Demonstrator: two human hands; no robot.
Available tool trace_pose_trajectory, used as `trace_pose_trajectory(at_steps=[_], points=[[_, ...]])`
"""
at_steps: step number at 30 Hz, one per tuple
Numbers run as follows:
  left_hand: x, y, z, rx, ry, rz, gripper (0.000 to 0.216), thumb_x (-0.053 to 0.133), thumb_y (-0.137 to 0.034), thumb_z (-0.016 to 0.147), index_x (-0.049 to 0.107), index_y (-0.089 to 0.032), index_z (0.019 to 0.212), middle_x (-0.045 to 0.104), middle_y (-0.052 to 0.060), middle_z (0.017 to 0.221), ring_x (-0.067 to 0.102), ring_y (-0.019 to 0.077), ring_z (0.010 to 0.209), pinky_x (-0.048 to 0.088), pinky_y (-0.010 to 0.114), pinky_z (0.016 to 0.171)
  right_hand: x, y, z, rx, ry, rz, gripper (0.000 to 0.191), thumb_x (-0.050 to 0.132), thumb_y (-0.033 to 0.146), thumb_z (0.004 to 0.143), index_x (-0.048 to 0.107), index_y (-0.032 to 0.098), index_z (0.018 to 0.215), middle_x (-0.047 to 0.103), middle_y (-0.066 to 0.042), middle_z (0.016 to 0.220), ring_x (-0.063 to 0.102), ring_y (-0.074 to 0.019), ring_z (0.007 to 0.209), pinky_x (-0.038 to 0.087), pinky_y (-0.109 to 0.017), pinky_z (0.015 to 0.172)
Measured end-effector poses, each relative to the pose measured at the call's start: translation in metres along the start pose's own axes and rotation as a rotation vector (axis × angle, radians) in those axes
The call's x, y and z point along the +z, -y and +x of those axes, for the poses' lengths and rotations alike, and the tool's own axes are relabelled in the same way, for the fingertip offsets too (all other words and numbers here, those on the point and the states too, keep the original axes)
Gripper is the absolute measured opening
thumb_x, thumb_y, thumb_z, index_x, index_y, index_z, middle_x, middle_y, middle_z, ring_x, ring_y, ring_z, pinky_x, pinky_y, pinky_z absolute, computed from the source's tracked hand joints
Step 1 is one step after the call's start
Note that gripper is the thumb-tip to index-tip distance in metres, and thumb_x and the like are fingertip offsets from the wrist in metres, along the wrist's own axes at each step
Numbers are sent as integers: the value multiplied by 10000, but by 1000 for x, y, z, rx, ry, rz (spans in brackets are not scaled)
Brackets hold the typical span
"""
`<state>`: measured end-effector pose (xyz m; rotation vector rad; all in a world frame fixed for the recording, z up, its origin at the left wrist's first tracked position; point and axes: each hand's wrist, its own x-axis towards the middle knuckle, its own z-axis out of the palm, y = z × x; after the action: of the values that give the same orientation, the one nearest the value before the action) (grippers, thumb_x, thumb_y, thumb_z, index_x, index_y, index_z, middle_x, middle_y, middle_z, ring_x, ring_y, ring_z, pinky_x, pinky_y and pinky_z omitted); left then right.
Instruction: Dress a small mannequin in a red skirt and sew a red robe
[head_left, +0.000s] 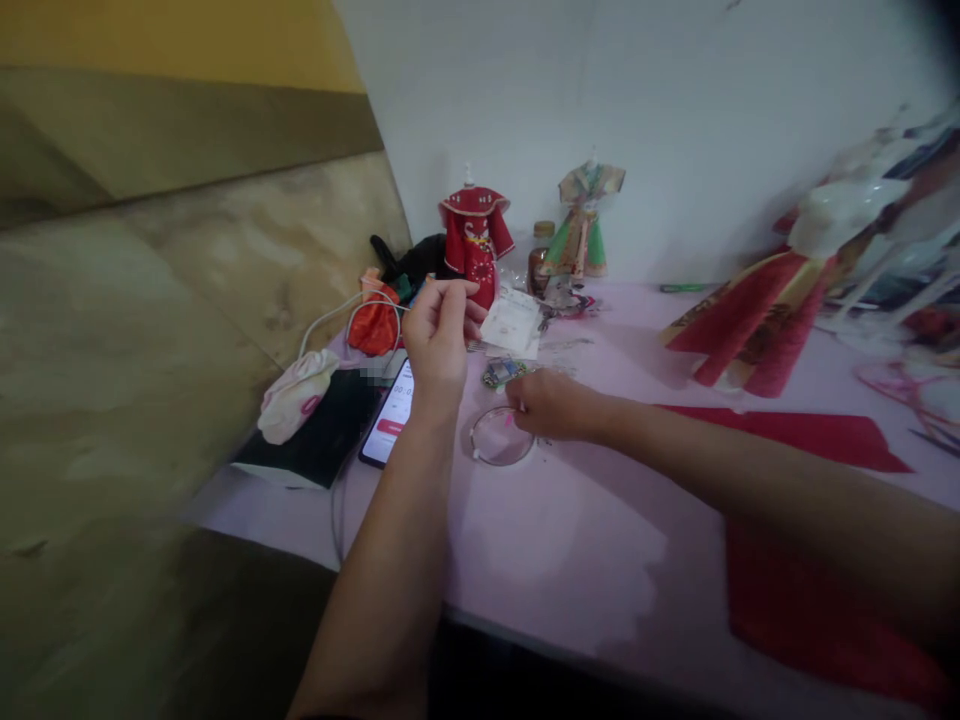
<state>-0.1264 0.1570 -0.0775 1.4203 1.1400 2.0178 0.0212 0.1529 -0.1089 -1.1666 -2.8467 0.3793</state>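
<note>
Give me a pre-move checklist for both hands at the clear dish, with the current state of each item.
1. Left hand raised off the pink table, fingers pinched together: ok.
2. What the left fingers pinch: cannot tell, too small.
3. Right hand at the clear round dish: ok, it sits at the dish's far rim; actual contact cannot tell.
4. Dish contents: cannot tell, only a pink speck shows.
5. Room under the left wrist: not ok, the lit phone lies right below it.
6. Right forearm over the red sheet: cannot tell whether it presses on it.
</note>
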Motion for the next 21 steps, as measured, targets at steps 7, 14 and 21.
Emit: trace_pose_trajectory(at_steps=[7,14,21], points=[[4,-4,-6,-3,49,76,247,556,-384,965,655,-213,818,634,-21,641,518,73,485,407,185,474,15,18,26,-1,-27,126,217,569,211,884,718,93,991,744,-166,949,686,-256,865,445,-307,704],[8,-2,-13,6,168,133,205,536,-356,960,654,-211,875,641,-20,686,522,74,522,424,193,522,8,-23,19,81,-173,352,93,605,188,876,692,184,845,728,-47,833,643,-168,791,433,-260,736],[14,8,-27,-41,439,545,146,545,-238,910,645,-215,1013,702,12,835,638,139,714,480,259,673,-16,-143,-9,493,-354,704,146,557,93,860,624,176,761,670,-66,705,638,-165,602,541,-331,672]])
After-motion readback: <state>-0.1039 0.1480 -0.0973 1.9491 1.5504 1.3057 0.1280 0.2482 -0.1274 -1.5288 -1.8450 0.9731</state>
